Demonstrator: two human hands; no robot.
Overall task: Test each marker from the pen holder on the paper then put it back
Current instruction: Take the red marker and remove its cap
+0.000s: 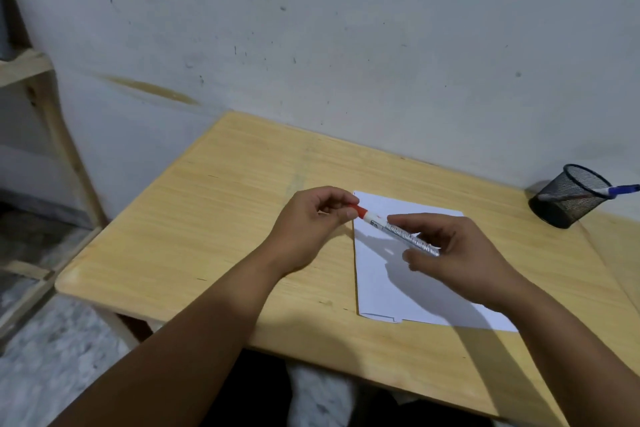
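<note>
A white marker with a red cap (398,230) is held level above the white paper (408,288) on the wooden table. My left hand (311,222) pinches the red cap at the marker's left end. My right hand (450,253) grips the barrel near its right end. The cap sits on the marker. A black mesh pen holder (568,196) stands at the table's far right, tilted, with a blue marker (620,190) sticking out of it to the right.
The wooden table (225,211) stands against a marked white wall. A wooden shelf frame (45,121) rises at the left, beyond the table's left edge. My dark trousers show below the table's near edge.
</note>
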